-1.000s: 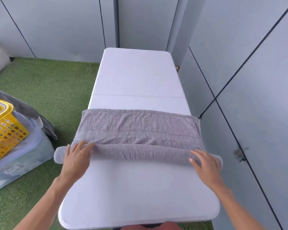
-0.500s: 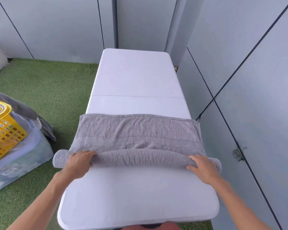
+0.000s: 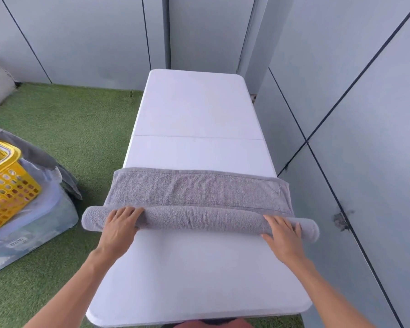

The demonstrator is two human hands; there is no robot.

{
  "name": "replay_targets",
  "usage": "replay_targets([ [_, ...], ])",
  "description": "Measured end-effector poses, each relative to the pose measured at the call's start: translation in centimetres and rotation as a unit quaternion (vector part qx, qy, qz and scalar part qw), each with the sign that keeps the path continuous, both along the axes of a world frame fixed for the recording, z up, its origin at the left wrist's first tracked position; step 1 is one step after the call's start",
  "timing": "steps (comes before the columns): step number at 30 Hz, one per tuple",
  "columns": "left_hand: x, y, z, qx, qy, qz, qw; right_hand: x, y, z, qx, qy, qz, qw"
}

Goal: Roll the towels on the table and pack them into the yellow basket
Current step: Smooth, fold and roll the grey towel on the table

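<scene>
A grey towel lies across the white table, its near part wound into a thick roll that overhangs both table edges. A flat strip of the towel stays unrolled beyond the roll. My left hand presses on the roll near its left end with straight fingers. My right hand presses on it near the right end the same way. The yellow basket stands at the far left, cut off by the frame edge.
The basket sits in a clear plastic bin on green artificial turf, with grey cloth draped behind it. Grey wall panels run close along the table's right side and behind it.
Both hands have pushed the roll away from me. The roll has grown thicker and the flat strip of towel beyond it has become narrower.
</scene>
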State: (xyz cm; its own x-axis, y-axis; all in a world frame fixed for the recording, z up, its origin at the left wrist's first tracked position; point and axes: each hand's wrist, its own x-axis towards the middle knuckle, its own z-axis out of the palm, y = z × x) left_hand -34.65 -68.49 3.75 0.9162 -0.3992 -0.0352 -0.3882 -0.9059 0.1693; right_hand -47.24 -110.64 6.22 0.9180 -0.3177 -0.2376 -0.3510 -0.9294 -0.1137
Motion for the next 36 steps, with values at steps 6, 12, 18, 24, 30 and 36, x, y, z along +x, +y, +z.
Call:
replay_targets([
  [6, 2.4, 0.0, 3.2, 0.042, 0.241, -0.028, 0.969, 0.7, -3.4, 1.2, 0.123, 0.156, 0.011, 0.980],
  [12, 1.3, 0.6, 1.4, -0.110, 0.089, 0.034, 0.989, 0.3, -1.8, 1.2, 0.075, -0.057, -0.013, 0.995],
  [18, -0.6, 0.2, -1.0, -0.019, 0.035, -0.030, 0.999, -0.2, -0.3, 0.3, 0.024, 0.033, 0.014, 0.999],
  [24, 0.2, -0.4, 0.0, 0.029, 0.008, -0.011, 0.999, 0.7, -1.1, 0.6, 0.024, 0.018, 0.016, 0.999],
  [30, 2.7, 0.6, 3.3, 0.037, 0.279, -0.045, 0.959, 1.4, -3.7, 2.2, 0.209, 0.167, -0.002, 0.964],
  [36, 1.5, 0.7, 1.2, -0.087, 0.040, 0.008, 0.995, 0.6, -1.7, 0.8, 0.071, -0.040, -0.013, 0.997],
])
